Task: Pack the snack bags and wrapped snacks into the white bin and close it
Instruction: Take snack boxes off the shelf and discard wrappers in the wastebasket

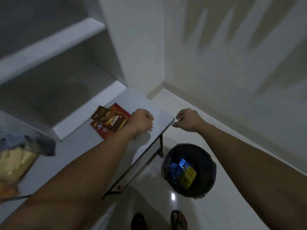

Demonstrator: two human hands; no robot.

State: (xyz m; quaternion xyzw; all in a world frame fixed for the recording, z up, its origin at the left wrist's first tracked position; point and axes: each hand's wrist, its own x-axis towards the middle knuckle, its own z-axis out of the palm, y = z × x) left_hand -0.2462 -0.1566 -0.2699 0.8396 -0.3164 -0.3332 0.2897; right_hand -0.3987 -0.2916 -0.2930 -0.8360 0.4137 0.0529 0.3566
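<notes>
snack packs beside left hand

My left hand rests on the far end of the flat grey tabletop, and my right hand hangs just past its right edge, above the floor. Left of my left hand, touching it, a brown snack box lies on a red snack packet. At the table's near left sits a pale yellow snack bag with crumpled grey cloth behind it. Behind the table stands a white shelf unit. On the floor right of the table stands a round black waste bin with blue and yellow wrappers in it. My feet are before it.
</notes>
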